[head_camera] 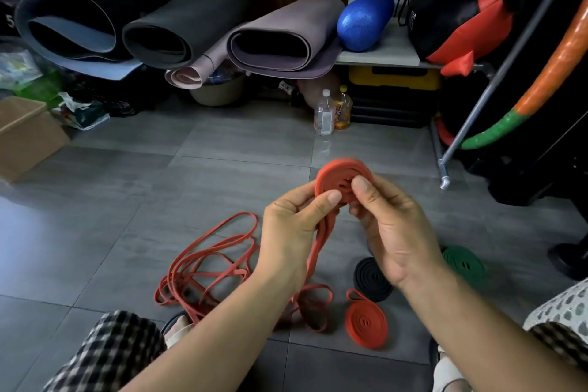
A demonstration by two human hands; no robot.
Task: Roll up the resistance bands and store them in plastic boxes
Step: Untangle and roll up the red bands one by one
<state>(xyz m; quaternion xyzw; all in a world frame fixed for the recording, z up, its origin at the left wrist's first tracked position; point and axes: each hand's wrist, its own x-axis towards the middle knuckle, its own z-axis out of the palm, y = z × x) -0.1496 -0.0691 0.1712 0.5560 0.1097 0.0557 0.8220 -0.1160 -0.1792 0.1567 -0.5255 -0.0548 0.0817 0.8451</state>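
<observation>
Fingers of the left hand and right hand pinch the part-wound red coil from both sides. The thumbs press on its face, likely to stop the turns springing loose. Its unrolled tail hangs to the floor. From four to six o'clock lie a green roll, a black roll and a red roll. At seven o'clock, tangled red bands wait.

The grey tiled floor carries a loose red resistance band lying in a tangle. To its right lie a rolled red band, a rolled black band and a rolled green band. Farther back stand two plastic bottles and, at left, a cardboard box.
</observation>
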